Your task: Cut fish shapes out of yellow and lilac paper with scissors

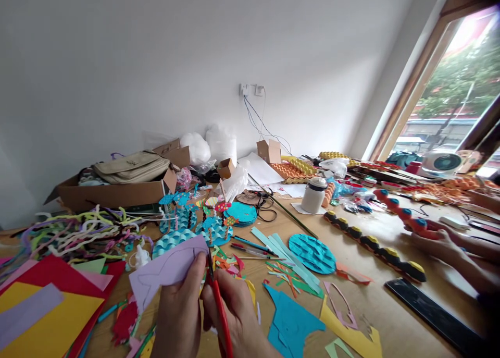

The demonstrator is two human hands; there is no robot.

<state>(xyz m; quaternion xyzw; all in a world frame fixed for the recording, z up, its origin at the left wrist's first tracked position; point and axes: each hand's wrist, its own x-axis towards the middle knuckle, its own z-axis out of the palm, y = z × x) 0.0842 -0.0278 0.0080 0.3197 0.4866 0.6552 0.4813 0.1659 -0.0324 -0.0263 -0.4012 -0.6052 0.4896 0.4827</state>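
Note:
Between the thumb and fingers of my left hand (pixel 180 308) is a sheet of light purple paper (pixel 167 267), tilted up, with a fish-like outline drawn on it in thin line. My right hand (pixel 240 308) is closed round red-handled scissors (pixel 221 311). Their dark blades point away from me at the paper's right edge, close to my left thumb; whether they are apart is hard to see. Just beyond the paper stand blue wavy bases (pixel 213 232) with small paper fish on twisted stems. Cut blue paper (pixel 291 319) lies to the right of my right hand.
Coloured sheets (pixel 78 300) and a heap of pipe cleaners (pixel 86 238) lie left. Paper strips, pens, a blue textured disc (pixel 311 252) and a white jar (pixel 313 195) are ahead. At right, another person's hands (pixel 437 248) hold a painted egg-carton strip (pixel 402 212).

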